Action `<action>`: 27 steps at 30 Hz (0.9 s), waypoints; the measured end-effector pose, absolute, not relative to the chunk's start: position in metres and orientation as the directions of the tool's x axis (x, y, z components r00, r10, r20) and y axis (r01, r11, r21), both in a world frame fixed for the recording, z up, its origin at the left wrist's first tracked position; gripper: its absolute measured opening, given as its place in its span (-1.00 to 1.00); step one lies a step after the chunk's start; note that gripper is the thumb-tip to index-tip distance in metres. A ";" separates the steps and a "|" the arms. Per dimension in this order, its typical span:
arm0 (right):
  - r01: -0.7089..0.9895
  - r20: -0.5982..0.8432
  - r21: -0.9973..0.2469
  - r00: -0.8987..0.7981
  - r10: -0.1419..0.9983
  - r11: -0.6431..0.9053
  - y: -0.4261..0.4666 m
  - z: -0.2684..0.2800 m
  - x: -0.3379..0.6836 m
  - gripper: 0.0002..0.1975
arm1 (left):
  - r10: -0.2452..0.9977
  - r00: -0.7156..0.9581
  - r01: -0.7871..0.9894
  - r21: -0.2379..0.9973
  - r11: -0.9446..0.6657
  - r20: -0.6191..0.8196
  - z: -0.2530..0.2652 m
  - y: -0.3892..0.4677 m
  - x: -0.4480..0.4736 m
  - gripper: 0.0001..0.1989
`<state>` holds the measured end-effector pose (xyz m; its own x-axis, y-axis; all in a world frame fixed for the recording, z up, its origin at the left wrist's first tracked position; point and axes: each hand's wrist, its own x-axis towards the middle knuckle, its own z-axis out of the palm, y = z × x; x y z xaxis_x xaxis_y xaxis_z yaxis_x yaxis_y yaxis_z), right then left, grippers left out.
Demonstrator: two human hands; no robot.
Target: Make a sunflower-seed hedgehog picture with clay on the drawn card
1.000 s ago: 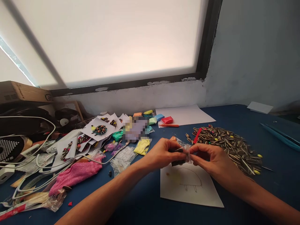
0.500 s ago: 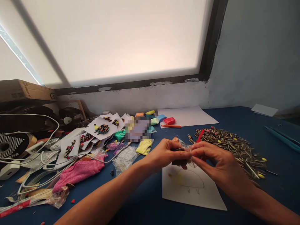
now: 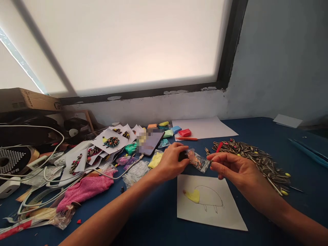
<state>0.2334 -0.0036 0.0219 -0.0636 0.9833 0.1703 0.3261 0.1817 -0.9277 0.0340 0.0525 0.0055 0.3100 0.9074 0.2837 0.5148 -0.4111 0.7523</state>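
Note:
My left hand (image 3: 172,161) is curled round a dark lump (image 3: 182,155), mostly hidden by the fingers. Right beside it on the table lies a clear plastic bag (image 3: 196,160) with something orange in it. My right hand (image 3: 234,171) hovers at the bag's right side, thumb and forefinger pinched together; what they hold, if anything, is too small to make out. Below both hands lies a white paper (image 3: 187,217) with a pencil outline of a rounded animal with legs. Its head (image 3: 193,195) is filled in yellow, with a brownish tip at the snout.
Striped sunflower seeds (image 3: 256,160) are heaped on the right. Wrapped clay, including a red block (image 3: 185,132), lies at the back near a phone (image 3: 153,141). Finished seed pictures (image 3: 110,140), a pink cloth (image 3: 87,189) and white cables (image 3: 28,201) crowd the left.
My hands have drawn apart. The left moved leftward with the dark lump, and the right pulled slightly away in a pinch. More of the drawing and the orange bag now shows.

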 end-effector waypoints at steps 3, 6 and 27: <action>0.325 0.249 -0.912 -0.051 0.967 0.251 -0.003 0.019 0.233 -0.64 | 0.813 0.287 0.460 0.671 -0.581 0.507 0.012 0.041 0.040 -0.66; 0.333 0.331 -0.881 -0.070 0.941 0.335 -0.005 0.016 0.234 -0.68 | 0.865 0.469 0.251 0.912 -0.325 0.180 0.019 0.028 0.048 -0.73; 0.377 0.236 -0.888 -0.113 0.965 0.262 -0.008 0.018 0.236 -0.71 | 0.799 0.599 -0.259 0.935 0.243 -0.042 0.006 0.038 0.043 -0.62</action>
<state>0.2356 -0.0079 0.0176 -0.1127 0.9651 0.2364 0.3772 0.2617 -0.8884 0.0434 0.0384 0.0063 0.5994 0.7993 -0.0421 -0.2585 0.2430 0.9349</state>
